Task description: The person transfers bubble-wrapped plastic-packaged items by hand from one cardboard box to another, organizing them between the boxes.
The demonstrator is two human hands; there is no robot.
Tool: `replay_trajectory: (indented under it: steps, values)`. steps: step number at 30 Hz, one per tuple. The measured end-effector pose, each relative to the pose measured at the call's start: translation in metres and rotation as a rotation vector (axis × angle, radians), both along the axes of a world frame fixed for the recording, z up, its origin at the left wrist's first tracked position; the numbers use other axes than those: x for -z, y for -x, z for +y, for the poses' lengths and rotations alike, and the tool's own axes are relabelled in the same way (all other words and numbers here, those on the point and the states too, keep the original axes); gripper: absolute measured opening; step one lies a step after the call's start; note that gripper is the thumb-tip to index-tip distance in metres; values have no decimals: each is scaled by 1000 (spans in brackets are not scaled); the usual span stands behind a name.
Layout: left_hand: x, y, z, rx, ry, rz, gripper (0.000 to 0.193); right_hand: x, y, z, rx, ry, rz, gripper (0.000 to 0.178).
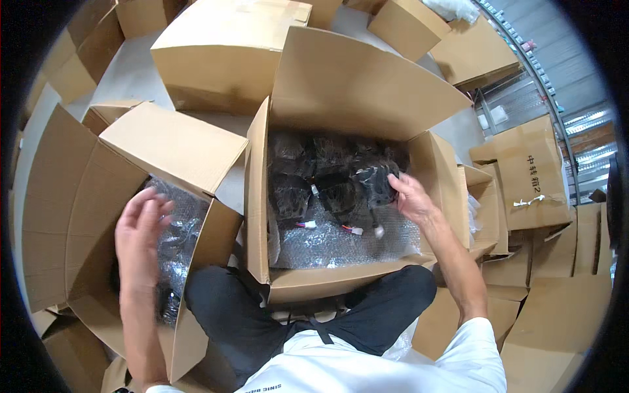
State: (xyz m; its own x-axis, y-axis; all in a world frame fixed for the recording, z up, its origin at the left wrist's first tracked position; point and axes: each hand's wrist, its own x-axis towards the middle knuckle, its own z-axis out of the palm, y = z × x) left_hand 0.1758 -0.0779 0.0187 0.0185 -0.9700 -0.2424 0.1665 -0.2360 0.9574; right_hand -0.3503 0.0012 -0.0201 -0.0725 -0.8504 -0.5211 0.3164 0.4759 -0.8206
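In front of me stands an open cardboard box with two rows of black parts in clear plastic wrap, lying on bubble wrap. Short wires with white plugs stick out of several of them. My right hand grips the rightmost wrapped black part of the near row, thumb and fingers at its right edge. My left hand hovers over a second open box at the left, fingers loosely curled and apart, holding nothing that I can see. Bubble wrap and dark wrapped parts lie inside that box.
A large closed carton stands beyond the boxes. At the right are a small open box with clear plastic in it and a carton bearing writing. My knees flank the middle box's near side. Its far flap stands up.
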Motion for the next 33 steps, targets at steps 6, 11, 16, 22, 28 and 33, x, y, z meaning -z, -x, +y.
replay_trajectory:
  steps: [6, 11, 16, 22, 28, 33]
  values:
    - [96, -183, 30, -398, -269, -46, 32, 135, 49, 36, 199, -118, -131, 40]
    - [195, -285, 65, -656, -503, -236, 32, 114, 53, 49, 41, -340, 508, 54]
    - [285, -293, 36, -850, -740, -508, 47, 99, 54, 46, -185, -366, 919, 50]
    - [329, -327, -9, -794, -679, -46, 44, 72, 40, 40, -245, -275, 915, 43]
    - [229, -247, -27, -790, -164, -19, 23, -3, -36, 18, -225, -50, 811, 37]
    - [9, -93, 22, -358, 233, 50, 35, -50, -166, -19, -449, 230, 337, 54]
